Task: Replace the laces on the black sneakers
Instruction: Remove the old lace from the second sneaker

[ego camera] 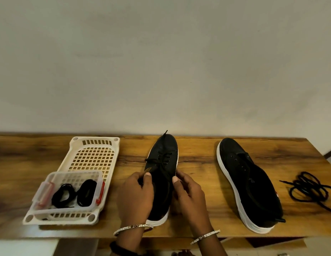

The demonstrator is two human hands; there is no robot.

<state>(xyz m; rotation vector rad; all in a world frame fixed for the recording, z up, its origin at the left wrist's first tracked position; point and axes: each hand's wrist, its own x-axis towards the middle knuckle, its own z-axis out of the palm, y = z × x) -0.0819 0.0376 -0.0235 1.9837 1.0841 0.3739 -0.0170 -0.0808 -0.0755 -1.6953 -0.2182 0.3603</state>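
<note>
Black laced sneaker (162, 174) lies centre on the wooden table (198, 182), toe away from the person. Left hand (136, 195) pinches the lace (161, 161) near the top eyelets; right hand (189, 194) is closed on the other side of the collar, contents hidden by the fingers. One lace end sticks out past the toe.

Second sneaker (248, 183) sits to the right, eyelets bare; a loose black lace (309, 191) is heaped near the right table edge.

Risks, as judged: the crossed lace may snag in an eyelet if pulled from one side only; the shoe may slide, since neither hand pins the sole; the heaped lace could knot or slip off the edge.

Containers: cream slotted tray (92, 156) at left holds a clear clip-lid box (68, 191), lid off, with two coiled black laces (74, 193) inside.
</note>
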